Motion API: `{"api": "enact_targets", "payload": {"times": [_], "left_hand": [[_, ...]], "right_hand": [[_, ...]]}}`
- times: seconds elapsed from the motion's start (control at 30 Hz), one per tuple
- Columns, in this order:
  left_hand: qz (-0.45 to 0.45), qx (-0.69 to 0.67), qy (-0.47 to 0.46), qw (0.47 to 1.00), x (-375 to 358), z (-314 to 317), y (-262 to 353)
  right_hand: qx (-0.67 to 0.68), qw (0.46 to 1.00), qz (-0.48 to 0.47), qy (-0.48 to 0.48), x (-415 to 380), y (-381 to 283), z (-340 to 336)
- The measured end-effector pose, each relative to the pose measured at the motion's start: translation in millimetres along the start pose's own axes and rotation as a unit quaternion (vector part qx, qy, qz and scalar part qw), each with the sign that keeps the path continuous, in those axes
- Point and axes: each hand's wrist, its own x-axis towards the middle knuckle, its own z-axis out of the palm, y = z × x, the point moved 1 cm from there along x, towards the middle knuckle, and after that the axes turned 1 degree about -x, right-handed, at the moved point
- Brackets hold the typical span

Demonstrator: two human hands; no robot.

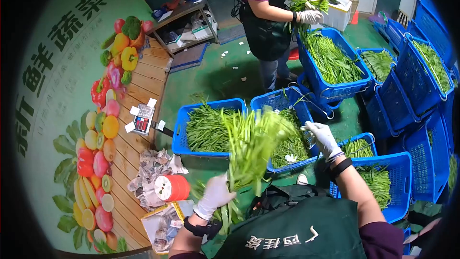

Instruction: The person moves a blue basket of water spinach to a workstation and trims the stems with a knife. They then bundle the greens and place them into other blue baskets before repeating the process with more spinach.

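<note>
A bunch of leafy greens (254,139), partly blurred, stands upright in my left hand (215,195), whose gloved fingers are wrapped round its stems. To the right of the bunch, my gloved right hand (322,136) is raised apart from it, with its fingers bent together; whether they hold something small cannot be made out. Below and behind the bunch are a blue basket of greens (201,152) and a second blue basket (292,164) with greens and a small white scrap inside.
A co-worker (268,14) in gloves holds greens over another blue basket (350,86). Stacked blue baskets (421,158) line the right. At the left are a red roll (178,187), a box of plastic bags (148,223) and a printed board (48,115).
</note>
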Motion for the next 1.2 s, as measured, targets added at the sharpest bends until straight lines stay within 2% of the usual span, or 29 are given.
{"api": "enact_targets", "payload": {"times": [0.03,0.07,0.1,0.13,0.17,0.2,0.23,0.27,0.33,0.4,0.47,0.53,0.6,0.63,0.67,0.73,0.8,0.87,0.93,1.0,1.07,1.1,1.13,1.17,1.2], "left_hand": [[0.019,0.282,0.037,0.959,7.3,-3.6,19.4],[0.033,0.543,0.068,0.836,14.5,-8.4,33.1],[0.087,0.605,0.093,0.786,18.1,-13.7,38.7],[0.086,0.606,0.091,0.785,21.8,-16.7,46.3],[0.091,0.646,0.077,0.754,25.2,-17.5,58.5],[0.099,0.684,0.062,0.720,29.7,-16.4,66.6],[0.112,0.703,0.049,0.700,33.3,-15.1,68.5],[0.117,0.704,0.046,0.699,36.9,-13.3,73.9],[0.152,0.719,0.040,0.677,40.5,-11.3,87.9],[0.152,0.733,0.031,0.662,41.8,-17.3,98.8],[0.159,0.776,0.009,0.610,37.5,-24.1,109.8],[0.143,0.778,-0.001,0.612,42.3,-28.3,105.9],[0.166,0.802,-0.004,0.574,49.4,-28.7,111.5],[0.167,0.797,-0.014,0.581,55.6,-26.3,112.7],[0.167,0.798,-0.016,0.579,61.3,-22.7,119.0],[0.206,0.812,-0.029,0.545,71.3,-13.1,137.4],[0.218,0.813,-0.043,0.538,76.7,-8.5,154.6],[0.214,0.798,-0.063,0.560,79.3,-8.9,164.4],[0.198,0.810,-0.066,0.548,76.8,-13.6,167.5],[0.199,0.805,-0.067,0.555,78.1,-14.9,169.2],[0.197,0.811,-0.071,0.547,83.7,-14.1,170.8],[0.196,0.826,-0.083,0.521,87.0,-12.4,174.1],[0.197,0.840,-0.097,0.496,90.8,-10.1,177.7],[0.190,0.840,-0.108,0.497,93.9,-8.3,181.9],[0.193,0.839,-0.114,0.496,97.6,-7.6,184.8]], "right_hand": [[0.005,0.998,-0.028,0.058,2.6,2.6,-8.8],[0.001,0.989,-0.092,0.114,-2.4,-3.6,-11.3],[-0.037,0.978,-0.154,0.138,-11.3,-17.8,-5.7],[-0.073,0.961,-0.213,0.163,-21.5,-30.2,2.8],[-0.215,0.888,-0.359,0.191,-39.7,-50.9,20.4],[-0.291,0.839,-0.450,0.095,-75.3,-91.6,39.3],[-0.364,0.772,-0.520,0.046,-96.2,-109.0,59.8],[-0.363,0.762,-0.535,-0.044,-106.1,-115.3,74.7],[-0.496,0.704,-0.496,-0.109,-85.4,-89.3,78.2],[-0.594,0.710,-0.361,-0.112,-24.5,-32.6,37.8],[-0.574,0.751,-0.326,0.002,14.2,11.4,-16.9],[-0.550,0.756,-0.350,0.062,9.9,6.4,-35.7],[-0.515,0.777,-0.354,0.077,-1.0,-25.0,-15.0],[-0.497,0.791,-0.350,0.065,-12.7,-48.7,5.7],[-0.399,0.813,-0.419,0.055,-35.5,-74.8,28.0],[-0.361,0.828,-0.428,-0.032,-54.2,-82.1,64.8],[-0.455,0.804,-0.353,-0.146,-32.7,-51.8,77.3],[-0.456,0.828,-0.326,-0.019,13.2,-14.5,42.0],[-0.501,0.815,-0.287,0.045,49.4,13.6,-2.0],[-0.587,0.782,-0.208,-0.037,67.2,12.8,-29.6],[-0.689,0.693,-0.211,0.016,50.1,-21.4,-33.2],[-0.643,0.713,-0.278,0.033,46.4,-41.3,-29.1],[-0.588,0.710,-0.385,0.050,43.5,-59.2,-18.6],[-0.507,0.751,-0.423,-0.027,27.6,-91.4,-2.4],[-0.357,0.750,-0.547,-0.106,17.3,-107.7,15.1]]}}
